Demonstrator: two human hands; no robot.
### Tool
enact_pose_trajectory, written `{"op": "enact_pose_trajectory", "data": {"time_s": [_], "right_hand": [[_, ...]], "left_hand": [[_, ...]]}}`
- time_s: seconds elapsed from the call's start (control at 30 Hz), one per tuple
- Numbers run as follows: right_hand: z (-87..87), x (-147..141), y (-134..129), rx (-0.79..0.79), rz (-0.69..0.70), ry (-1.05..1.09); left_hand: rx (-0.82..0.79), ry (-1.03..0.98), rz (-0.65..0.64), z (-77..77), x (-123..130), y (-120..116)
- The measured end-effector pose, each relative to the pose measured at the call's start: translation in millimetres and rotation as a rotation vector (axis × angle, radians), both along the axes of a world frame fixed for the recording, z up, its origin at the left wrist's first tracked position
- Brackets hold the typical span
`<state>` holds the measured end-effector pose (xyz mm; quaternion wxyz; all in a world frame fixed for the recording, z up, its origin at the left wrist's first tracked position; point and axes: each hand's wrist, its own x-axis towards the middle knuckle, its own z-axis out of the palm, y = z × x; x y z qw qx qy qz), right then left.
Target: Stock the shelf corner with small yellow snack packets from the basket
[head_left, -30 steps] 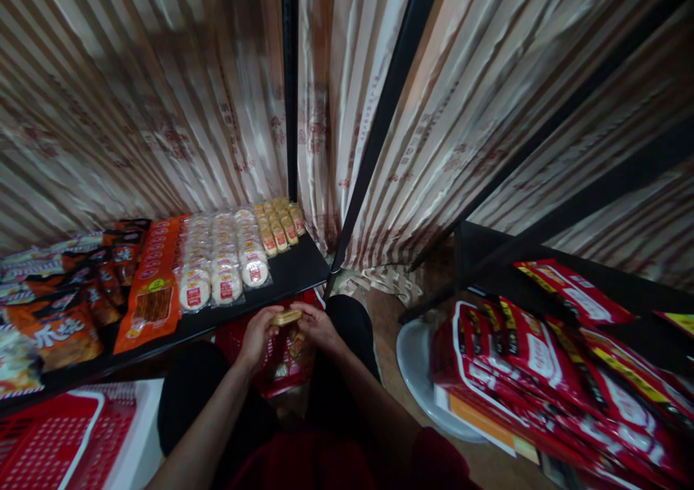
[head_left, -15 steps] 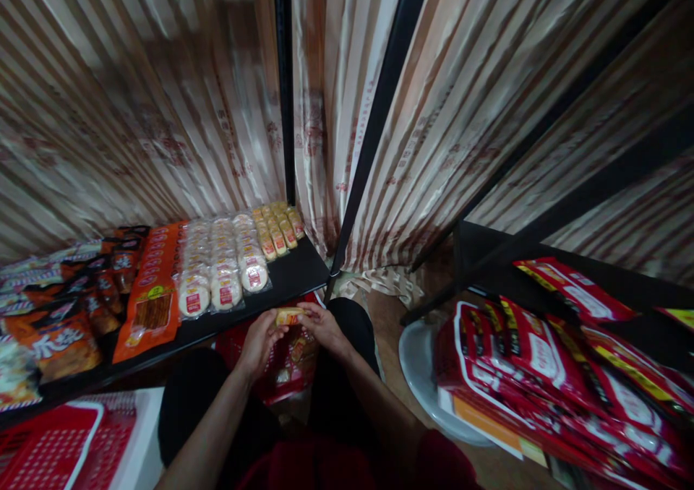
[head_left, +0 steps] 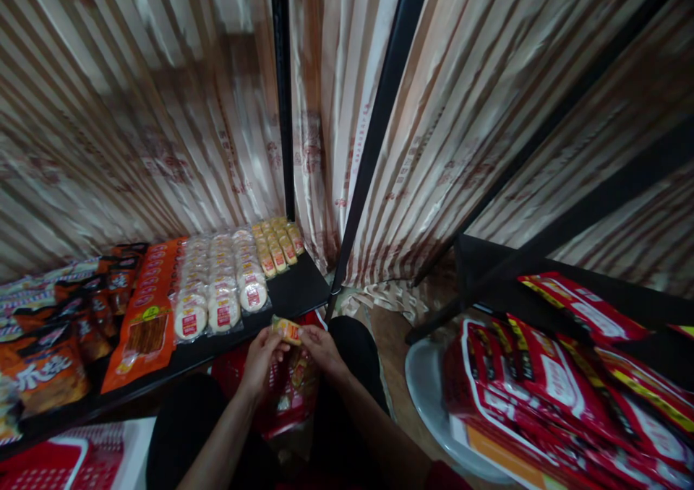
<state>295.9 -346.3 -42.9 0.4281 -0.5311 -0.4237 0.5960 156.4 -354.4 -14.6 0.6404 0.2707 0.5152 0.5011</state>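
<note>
Between my two hands is a small yellow wrapped snack (head_left: pixel 287 329) with an orange-red label. My left hand (head_left: pixel 264 356) pinches its left end, and my right hand (head_left: pixel 321 347) grips the right end. Below them, between my knees, sits a red basket (head_left: pixel 230 374) with more small packets inside, partly covered by my arms. On the black shelf (head_left: pixel 301 280) ahead, rows of similar yellow wrapped snacks (head_left: pixel 279 248) lie beside rows of round white wrapped cakes (head_left: pixel 224 313).
An orange packet (head_left: pixel 138 338) and several dark-orange bags (head_left: pixel 48 374) fill the shelf's left. Red baskets stand lower left (head_left: pixel 43 461) and at right, the latter heaped with red packets (head_left: pixel 558 381) on a grey stool (head_left: pixel 428 381). Black posts (head_left: pixel 374 129) cross before a striped curtain (head_left: pixel 217 114).
The view has tilted up slightly, so things sit lower in it. The yellow snack has turned, its right end now lower, with both hands still on it.
</note>
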Motion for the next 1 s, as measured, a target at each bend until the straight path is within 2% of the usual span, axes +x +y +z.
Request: {"op": "enact_pose_trajectory", "data": {"time_s": [0.3,0.4,0.47,0.6,0.67,0.87,1.0], "right_hand": [[4.3,-8,5,-0.035,-0.031,-0.047],[2.5,-8,10,-0.041,-0.008,-0.15],[3.1,-7,13,-0.022,0.024,-0.297],[7.4,-3,16,0.119,0.01,-0.666],[9.5,-3,17,0.196,-0.022,-0.747],[16.4,-5,25,0.419,-0.091,-0.755],[19.6,-7,37,0.436,-0.159,-0.715]], "left_hand": [[0.072,0.177,0.075,-4.3,11,20],[0.065,0.207,0.075,-2.4,14,26],[0.061,0.225,0.07,-1.4,16,29],[0.06,0.229,0.09,-1.0,20,34],[0.066,0.219,0.103,-0.6,22,37],[0.085,0.249,0.117,2.9,30,51],[0.125,0.304,0.136,4.7,37,67]]}}
